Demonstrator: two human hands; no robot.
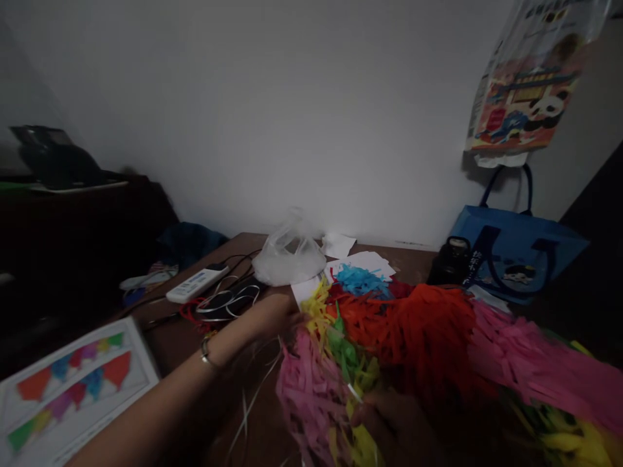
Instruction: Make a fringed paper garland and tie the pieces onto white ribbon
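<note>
Colourful fringe [428, 331] on bench [195, 350], lower centre to lower right. Left hand [286, 314] at its yellow strands, fingers blurred, can't tell. Right hand [389, 415]: fingers narrow, pinching white ribbon [354, 392]. Panda package [528, 104], upper right: lettering unreadable.

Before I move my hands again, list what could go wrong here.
The loose white strands beside the pink fringe could tangle in it or catch on the bracelet at your left wrist. The fringe colours overlap near your left hand and right hand, so a sharp pull might tear thin strips. The black bottle stands close behind the red fringe; dragging that sideways might knock it over.
</note>
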